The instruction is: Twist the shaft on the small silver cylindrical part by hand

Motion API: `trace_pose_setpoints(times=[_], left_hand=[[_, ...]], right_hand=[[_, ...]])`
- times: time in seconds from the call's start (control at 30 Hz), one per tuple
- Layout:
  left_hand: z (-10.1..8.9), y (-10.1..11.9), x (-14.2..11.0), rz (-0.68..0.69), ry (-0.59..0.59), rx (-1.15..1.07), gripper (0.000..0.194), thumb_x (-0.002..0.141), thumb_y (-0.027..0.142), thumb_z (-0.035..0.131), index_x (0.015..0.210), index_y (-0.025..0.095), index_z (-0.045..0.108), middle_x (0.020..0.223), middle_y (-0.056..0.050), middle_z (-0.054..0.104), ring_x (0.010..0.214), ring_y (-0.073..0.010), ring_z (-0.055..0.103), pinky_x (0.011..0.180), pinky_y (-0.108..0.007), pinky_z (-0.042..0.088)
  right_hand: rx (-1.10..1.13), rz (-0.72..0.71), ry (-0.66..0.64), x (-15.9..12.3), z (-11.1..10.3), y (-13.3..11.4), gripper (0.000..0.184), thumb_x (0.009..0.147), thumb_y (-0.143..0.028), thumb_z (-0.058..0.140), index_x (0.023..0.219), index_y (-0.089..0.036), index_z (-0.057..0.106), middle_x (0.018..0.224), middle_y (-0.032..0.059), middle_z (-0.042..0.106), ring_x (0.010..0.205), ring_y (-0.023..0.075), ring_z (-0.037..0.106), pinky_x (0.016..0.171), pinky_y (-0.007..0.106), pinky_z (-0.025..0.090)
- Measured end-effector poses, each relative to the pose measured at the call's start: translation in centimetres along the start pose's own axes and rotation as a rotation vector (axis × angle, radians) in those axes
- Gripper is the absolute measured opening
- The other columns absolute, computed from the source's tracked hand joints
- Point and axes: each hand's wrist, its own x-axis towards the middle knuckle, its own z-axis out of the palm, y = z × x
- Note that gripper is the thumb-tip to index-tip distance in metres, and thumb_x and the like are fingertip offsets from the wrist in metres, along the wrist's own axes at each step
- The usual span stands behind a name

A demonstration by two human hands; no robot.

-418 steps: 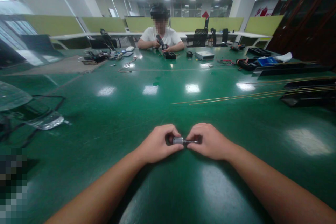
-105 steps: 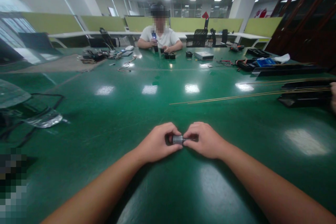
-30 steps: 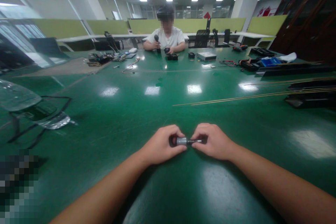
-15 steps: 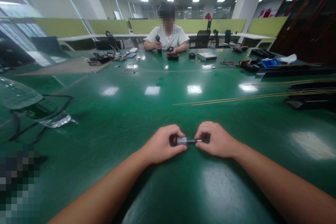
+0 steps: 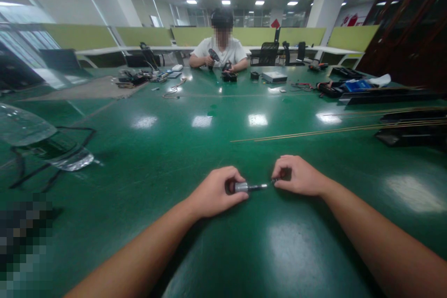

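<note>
My left hand is closed around a silver cylinder with a thin shaft. The shaft is dark near the cylinder, bright at its tip, and points right. Part of the cylinder's left end is hidden in my fingers. To the right, my right hand pinches a small dark part between thumb and fingertips; it looks ridged, but is too small to name. A short gap separates this part from the shaft's tip. Both hands are low over the green table.
A clear plastic bottle lies at the left beside a black strap. Thin brass-coloured rods stretch in from the right near black channel pieces. Across the table a person holds a power drill, with electronic parts around.
My right hand has moved right and slightly up, off the shaft, with the small dark part in its fingertips. The shaft's bright tip now shows. My left hand has barely moved.
</note>
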Motion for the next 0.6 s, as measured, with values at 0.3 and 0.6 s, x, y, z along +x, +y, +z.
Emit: trace_pose_setpoints(times=[0.3,0.6], left_hand=[[-0.1,0.0,0.1,0.003,0.006,-0.008,0.018,0.079,0.029,0.072,0.090,0.016,0.065,0.083,-0.001,0.062,0.073,-0.0149,0.057,0.066,-0.025,0.042],[0.1,0.0,0.3,0.001,0.013,-0.008,0.017,0.079,0.028,0.072,0.088,0.016,0.064,0.081,-0.001,0.061,0.071,-0.0146,0.056,0.065,-0.025,0.042]], right_hand=[[-0.011,-0.032,-0.023,0.1,0.1,-0.4,0.005,0.071,-0.019,0.074,0.073,-0.018,0.069,0.071,0.0001,0.068,0.072,0.0168,0.061,0.084,0.036,0.042],[0.057,-0.134,0.013,0.8,1.6,-1.9,0.003,0.076,-0.020,0.075,0.079,-0.019,0.073,0.076,0.0015,0.072,0.073,0.0162,0.063,0.078,0.033,0.043]])
